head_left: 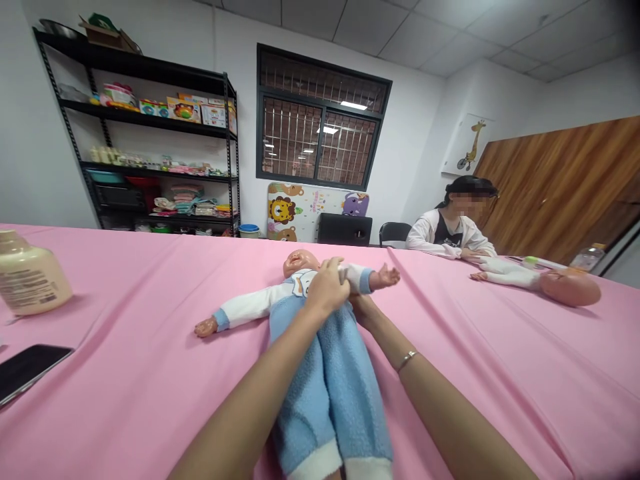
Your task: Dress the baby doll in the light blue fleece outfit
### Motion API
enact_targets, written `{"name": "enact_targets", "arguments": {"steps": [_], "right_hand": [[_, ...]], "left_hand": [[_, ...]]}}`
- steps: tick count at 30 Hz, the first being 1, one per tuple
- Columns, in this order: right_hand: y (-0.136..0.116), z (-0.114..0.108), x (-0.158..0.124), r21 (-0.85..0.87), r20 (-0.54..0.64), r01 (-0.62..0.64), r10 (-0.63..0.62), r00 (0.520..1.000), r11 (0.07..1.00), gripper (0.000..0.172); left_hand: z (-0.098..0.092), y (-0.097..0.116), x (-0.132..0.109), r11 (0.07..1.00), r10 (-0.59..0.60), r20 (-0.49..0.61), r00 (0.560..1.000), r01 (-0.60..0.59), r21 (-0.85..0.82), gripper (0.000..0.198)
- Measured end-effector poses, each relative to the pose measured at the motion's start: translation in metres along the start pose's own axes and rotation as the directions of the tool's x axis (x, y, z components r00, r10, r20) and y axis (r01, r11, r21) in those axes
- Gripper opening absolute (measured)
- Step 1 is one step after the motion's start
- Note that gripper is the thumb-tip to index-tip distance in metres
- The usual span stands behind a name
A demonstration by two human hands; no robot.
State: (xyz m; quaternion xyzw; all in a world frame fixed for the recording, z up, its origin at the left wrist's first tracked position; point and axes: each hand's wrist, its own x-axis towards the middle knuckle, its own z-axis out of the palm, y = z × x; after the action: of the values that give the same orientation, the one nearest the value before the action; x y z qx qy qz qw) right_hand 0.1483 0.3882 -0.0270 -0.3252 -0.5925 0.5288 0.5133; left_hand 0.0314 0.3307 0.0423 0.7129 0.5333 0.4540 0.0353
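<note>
A baby doll (300, 347) in a light-blue and white outfit lies on its back in front of me, its head at the far end and its arms spread. My left hand (329, 285) reaches across its chest, with bent fingers closed on the sleeve at the shoulder on the right side. Below that same sleeve (356, 277), my right hand (364, 308) is tucked against the doll's side. Its fingers are mostly hidden by the sleeve and the doll's body. The doll's other arm (247, 305) stretches out to the left, touched by neither hand.
A pink cloth (150, 387) covers the table. On the left are a pump-style bottle (33, 277) and a phone (30, 370). At the right, a person (453, 223) sits by another doll (565, 285) and a clear bottle (587, 257). Shelves (160, 120) stand behind.
</note>
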Motion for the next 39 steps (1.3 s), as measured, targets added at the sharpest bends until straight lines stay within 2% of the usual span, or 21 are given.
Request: {"name": "enact_targets", "arguments": {"steps": [2,4,5,6,8,10,11,14,16,19,23,25,27,28,30,31,33,36,39], "right_hand": [[-0.002,-0.013,-0.01,0.214,0.061,-0.071,0.06,0.996,0.974,0.036],[-0.005,-0.023,-0.016,0.447,0.077,-0.149,0.128,0.989,0.882,0.037],[-0.005,-0.026,-0.017,0.537,0.049,-0.166,0.166,0.985,0.827,0.037],[-0.005,-0.027,-0.018,0.612,0.009,-0.169,0.207,0.978,0.773,0.037],[-0.002,-0.027,-0.015,0.709,-0.078,-0.155,0.295,0.952,0.688,0.036],[0.002,-0.025,-0.012,0.757,-0.115,-0.159,0.369,0.923,0.634,0.036],[0.004,-0.025,-0.011,0.77,-0.121,-0.165,0.395,0.911,0.617,0.034],[0.006,-0.025,-0.01,0.775,-0.154,-0.174,0.448,0.881,0.608,0.024],[0.006,-0.026,-0.009,0.769,-0.196,-0.174,0.486,0.852,0.615,0.019],[0.004,-0.027,-0.008,0.761,-0.204,-0.213,0.538,0.818,0.613,0.019],[0.004,-0.028,-0.012,0.697,-0.105,-0.34,0.559,0.823,0.632,0.024],[0.003,-0.028,-0.016,0.605,-0.019,-0.44,0.564,0.825,0.664,0.022],[0.0,-0.026,-0.022,0.406,0.075,-0.524,0.544,0.835,0.749,0.02],[-0.002,-0.025,-0.024,0.274,0.106,-0.511,0.502,0.858,0.815,0.022],[-0.007,-0.023,-0.028,0.043,0.152,-0.368,0.358,0.921,0.929,0.031],[-0.01,-0.022,-0.03,-0.036,0.176,-0.27,0.272,0.946,0.962,0.035],[-0.016,-0.021,-0.032,-0.137,0.237,-0.105,0.135,0.962,0.985,0.039],[-0.025,-0.021,-0.036,-0.22,0.347,0.005,0.073,0.935,0.976,0.04],[-0.033,-0.024,-0.039,-0.303,0.486,0.021,0.136,0.864,0.953,0.041]], "left_hand": [[-0.009,-0.013,-0.004,0.996,-0.032,-0.044,0.999,0.036,0.085,0.034],[-0.021,-0.03,-0.01,0.97,-0.066,-0.1,0.993,0.088,0.227,0.029],[-0.027,-0.038,-0.013,0.947,-0.12,-0.116,0.986,0.149,0.284,0.031],[-0.033,-0.046,-0.017,0.918,-0.218,-0.102,0.971,0.239,0.316,0.033],[-0.044,-0.058,-0.022,0.879,-0.389,0.014,0.921,0.366,0.304,0.036],[-0.053,-0.064,-0.026,0.899,-0.433,0.158,0.888,0.413,0.145,0.037],[-0.057,-0.064,-0.026,0.909,-0.412,0.188,0.892,0.417,0.013,0.036],[-0.064,-0.063,-0.028,0.836,-0.403,0.106,0.909,0.413,-0.361,0.031],[-0.065,-0.065,-0.031,0.805,-0.414,0.048,0.909,0.391,-0.446,0.033],[-0.063,-0.074,-0.037,0.842,-0.372,0.049,0.927,0.359,-0.403,0.036],[-0.067,-0.09,-0.045,0.92,-0.264,0.177,0.948,0.302,-0.25,0.041],[-0.074,-0.095,-0.048,0.93,-0.251,0.274,0.928,0.31,-0.198,0.046],[-0.08,-0.096,-0.05,0.914,-0.281,0.348,0.894,0.361,-0.188,0.05],[-0.083,-0.096,-0.051,0.897,-0.299,0.369,0.88,0.39,-0.205,0.05],[-0.085,-0.094,-0.053,0.843,-0.329,0.358,0.874,0.442,-0.307,0.048],[-0.085,-0.093,-0.054,0.799,-0.348,0.333,0.876,0.463,-0.384,0.046],[-0.083,-0.093,-0.056,0.68,-0.417,0.27,0.868,0.495,-0.54,0.045],[-0.079,-0.096,-0.057,0.538,-0.484,0.241,0.841,0.504,-0.676,0.044],[-0.075,-0.103,-0.057,0.544,-0.418,0.27,0.867,0.478,-0.69,0.04]]}}
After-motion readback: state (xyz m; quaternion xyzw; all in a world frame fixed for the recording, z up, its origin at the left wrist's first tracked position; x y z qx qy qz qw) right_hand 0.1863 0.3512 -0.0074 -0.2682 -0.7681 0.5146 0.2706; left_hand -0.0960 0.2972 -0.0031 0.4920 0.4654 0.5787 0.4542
